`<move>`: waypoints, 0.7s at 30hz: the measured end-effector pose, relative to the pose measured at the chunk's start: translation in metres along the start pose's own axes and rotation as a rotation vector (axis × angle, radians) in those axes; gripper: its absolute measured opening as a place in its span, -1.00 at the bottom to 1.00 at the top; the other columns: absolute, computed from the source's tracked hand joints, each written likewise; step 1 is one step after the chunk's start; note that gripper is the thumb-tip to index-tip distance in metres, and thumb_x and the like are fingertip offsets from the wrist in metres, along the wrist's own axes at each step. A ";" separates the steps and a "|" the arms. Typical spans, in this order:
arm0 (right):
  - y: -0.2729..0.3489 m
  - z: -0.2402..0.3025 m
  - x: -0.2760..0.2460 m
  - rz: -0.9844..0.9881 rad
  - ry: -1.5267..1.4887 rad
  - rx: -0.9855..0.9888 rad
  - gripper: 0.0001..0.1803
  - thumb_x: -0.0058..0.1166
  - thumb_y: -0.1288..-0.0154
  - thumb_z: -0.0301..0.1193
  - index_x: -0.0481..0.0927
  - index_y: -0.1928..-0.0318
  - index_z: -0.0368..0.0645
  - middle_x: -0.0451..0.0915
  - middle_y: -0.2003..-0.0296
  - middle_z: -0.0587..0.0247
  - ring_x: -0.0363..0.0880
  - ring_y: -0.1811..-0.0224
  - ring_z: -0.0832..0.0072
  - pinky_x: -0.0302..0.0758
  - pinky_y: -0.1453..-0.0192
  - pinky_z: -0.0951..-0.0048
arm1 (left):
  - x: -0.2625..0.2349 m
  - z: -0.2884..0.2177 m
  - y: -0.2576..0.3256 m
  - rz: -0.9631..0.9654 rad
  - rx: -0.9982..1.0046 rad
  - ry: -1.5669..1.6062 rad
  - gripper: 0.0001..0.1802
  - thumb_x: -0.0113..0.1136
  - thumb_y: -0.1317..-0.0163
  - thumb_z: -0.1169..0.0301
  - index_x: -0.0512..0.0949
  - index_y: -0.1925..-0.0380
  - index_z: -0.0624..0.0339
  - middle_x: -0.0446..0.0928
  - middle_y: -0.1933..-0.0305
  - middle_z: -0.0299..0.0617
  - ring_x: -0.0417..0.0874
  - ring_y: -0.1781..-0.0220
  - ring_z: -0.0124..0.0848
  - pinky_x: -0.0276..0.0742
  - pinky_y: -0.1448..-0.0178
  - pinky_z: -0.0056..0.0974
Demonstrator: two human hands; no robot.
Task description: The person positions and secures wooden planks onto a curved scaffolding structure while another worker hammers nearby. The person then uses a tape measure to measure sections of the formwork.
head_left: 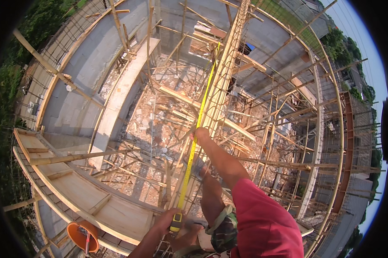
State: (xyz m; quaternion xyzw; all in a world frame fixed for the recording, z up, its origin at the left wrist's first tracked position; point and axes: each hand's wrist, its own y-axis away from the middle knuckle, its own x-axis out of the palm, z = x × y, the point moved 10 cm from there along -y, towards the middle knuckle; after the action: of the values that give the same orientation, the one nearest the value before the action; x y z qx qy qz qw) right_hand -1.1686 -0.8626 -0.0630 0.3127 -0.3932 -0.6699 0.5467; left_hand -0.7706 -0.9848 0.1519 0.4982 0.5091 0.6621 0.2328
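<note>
A tape measure (176, 224) with a yellow and black case is held in my left hand (164, 221), low in the picture. Its long yellow blade (208, 88) runs out and away from me along a narrow wooden beam form (226, 64) with steel bars lying in it. Partway along, my right hand (201, 134) is closed around the blade, fingers partly hidden behind the wrist. The blade's far end lies near the top of the form; what it hooks on is too small to tell.
An orange bucket (83, 235) with a tool in it stands at the lower left, by wooden formwork panels (75, 182). Far below lies a rubble-strewn floor (148, 107). Bamboo poles (52, 69) and props cross the space; a plank (121, 99) tops the left wall.
</note>
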 end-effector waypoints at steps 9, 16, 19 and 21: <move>0.003 0.005 0.000 0.011 -0.020 -0.123 -0.80 -0.26 -0.54 -0.55 0.42 -0.01 -0.35 0.57 0.24 -0.03 0.64 0.46 0.28 0.62 0.57 0.33 | 0.026 0.024 0.028 0.100 -0.108 0.093 -0.65 0.12 -0.39 0.18 0.60 0.15 0.29 0.68 0.27 -0.09 0.75 0.35 -0.29 0.72 0.29 -0.18; 0.001 -0.002 -0.019 -0.072 -0.019 -0.065 -0.80 -0.31 -0.54 -0.62 0.41 -0.01 -0.38 0.57 0.30 -0.09 0.61 0.52 0.29 0.56 0.64 0.35 | 0.017 0.044 0.031 0.036 -0.168 0.088 -0.64 0.12 -0.38 0.22 0.60 0.14 0.37 0.70 0.23 -0.04 0.79 0.28 -0.27 0.74 0.26 -0.21; -0.005 -0.014 -0.023 -0.073 0.048 -0.050 -0.78 -0.32 -0.53 -0.61 0.39 -0.04 -0.38 0.58 0.27 -0.11 0.60 0.54 0.27 0.54 0.66 0.35 | 0.004 0.059 0.018 0.039 -0.157 0.073 -0.60 0.18 -0.33 0.13 0.56 0.03 0.22 0.65 0.30 -0.17 0.69 0.42 -0.34 0.70 0.35 -0.21; -0.007 -0.024 -0.019 -0.025 0.021 -0.027 -0.74 -0.33 -0.53 -0.59 0.40 -0.08 -0.37 0.58 0.27 -0.10 0.62 0.51 0.27 0.56 0.62 0.34 | -0.009 0.068 0.012 0.022 -0.152 0.076 -0.61 0.18 -0.33 0.13 0.56 0.04 0.21 0.65 0.30 -0.16 0.69 0.42 -0.34 0.70 0.35 -0.20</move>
State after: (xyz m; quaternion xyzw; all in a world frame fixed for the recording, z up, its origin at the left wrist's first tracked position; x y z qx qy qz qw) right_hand -1.1475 -0.8478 -0.0817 0.3174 -0.3744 -0.6785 0.5466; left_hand -0.7033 -0.9665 0.1583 0.4591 0.4603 0.7199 0.2431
